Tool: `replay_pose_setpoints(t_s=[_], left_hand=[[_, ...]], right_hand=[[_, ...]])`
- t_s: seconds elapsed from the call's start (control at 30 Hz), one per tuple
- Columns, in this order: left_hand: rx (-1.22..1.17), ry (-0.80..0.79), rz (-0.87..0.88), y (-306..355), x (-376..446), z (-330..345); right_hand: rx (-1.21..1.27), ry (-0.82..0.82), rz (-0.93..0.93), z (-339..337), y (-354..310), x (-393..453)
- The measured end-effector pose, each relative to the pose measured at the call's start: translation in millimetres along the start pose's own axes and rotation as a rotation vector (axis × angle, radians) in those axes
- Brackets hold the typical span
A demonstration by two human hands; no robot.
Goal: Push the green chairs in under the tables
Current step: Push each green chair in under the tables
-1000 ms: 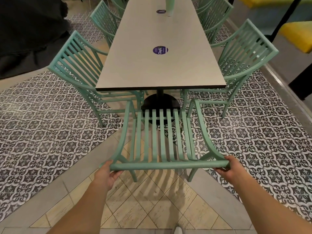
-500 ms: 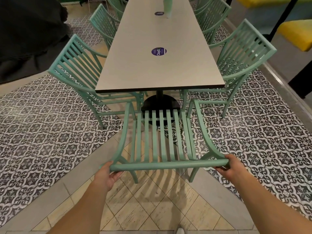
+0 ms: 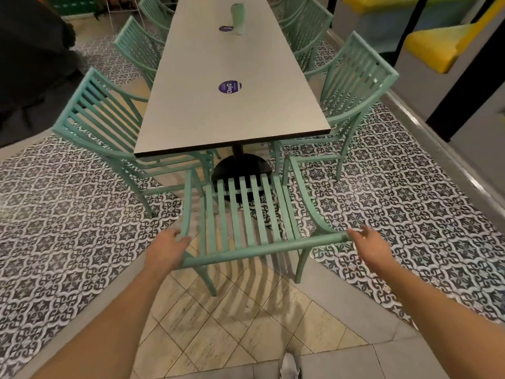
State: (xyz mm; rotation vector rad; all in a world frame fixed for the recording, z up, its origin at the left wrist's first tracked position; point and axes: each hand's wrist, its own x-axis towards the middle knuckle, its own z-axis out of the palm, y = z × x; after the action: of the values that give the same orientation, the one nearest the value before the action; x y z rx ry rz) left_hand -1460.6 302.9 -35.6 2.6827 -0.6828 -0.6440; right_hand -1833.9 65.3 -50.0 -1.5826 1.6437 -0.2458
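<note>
Left hand point(image 3: 166, 248) clamped on chair point(image 3: 259, 250), right hand point(image 3: 369, 243) slack alongside; I expect a one-sided push skewing it into pedestal point(image 3: 241, 165) ahead.

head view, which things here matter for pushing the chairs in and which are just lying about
Job: end chair, gripped by left hand, right hand at its top rail; table; left side chair; right side chair.
Lying about: purple sticker; green tumbler; yellow seat.

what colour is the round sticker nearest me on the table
Purple with white lettering; the sticker shows best in the head view.
</note>
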Motion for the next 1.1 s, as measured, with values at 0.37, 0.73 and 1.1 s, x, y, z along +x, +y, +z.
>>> replay_pose_setpoints(t_s=[0.37,0.73,1.1], left_hand=[[0.453,-0.071,0.702,171.6,-60.4,38.8],[0.777,-0.002,0.865,381.7,-44.1,113.8],[0.805,0.083,0.825,595.4,57.8,178.4]], right_hand=[[-0.334,0.038,-0.28,-85.8,35.2,-3.0],[-0.654,0.049,-0.495,-201.8,78.3,131.0],[-0.669,0.094,-0.594,-310.3,20.1,331.2]])
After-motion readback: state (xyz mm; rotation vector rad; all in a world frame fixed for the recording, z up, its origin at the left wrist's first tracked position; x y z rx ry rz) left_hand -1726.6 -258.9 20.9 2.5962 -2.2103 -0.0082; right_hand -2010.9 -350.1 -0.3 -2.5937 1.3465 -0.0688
